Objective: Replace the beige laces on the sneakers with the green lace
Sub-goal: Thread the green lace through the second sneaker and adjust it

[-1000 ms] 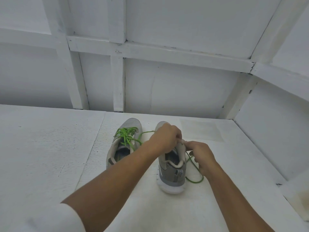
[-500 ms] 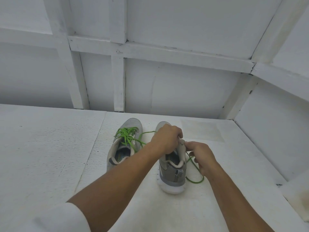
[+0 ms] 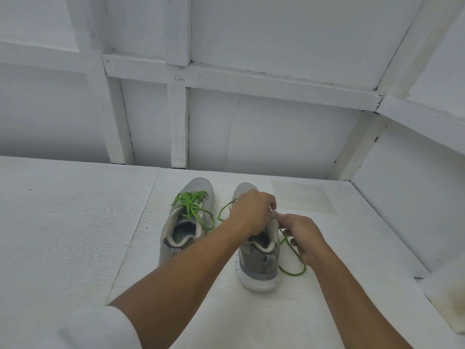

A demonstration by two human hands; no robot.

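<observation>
Two grey knit sneakers sit side by side near the far edge of the white worktop point(image 3: 75, 222). The left sneaker point(image 3: 201, 188) is already done up with a bright green lace point(image 3: 191, 205). The left hand point(image 3: 251, 212) is curled over the top of the right sneaker point(image 3: 259, 263), gripping it. The right hand point(image 3: 302, 235) pinches its eyelet edge, and a second green lace point(image 3: 293, 273) loops loose on the worktop on both sides of that sneaker.

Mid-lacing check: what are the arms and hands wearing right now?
The left hand and right hand are bare: no gloves, rings or watch show. A white short sleeve covers the left upper arm; the right forearm shows no sleeve.
</observation>
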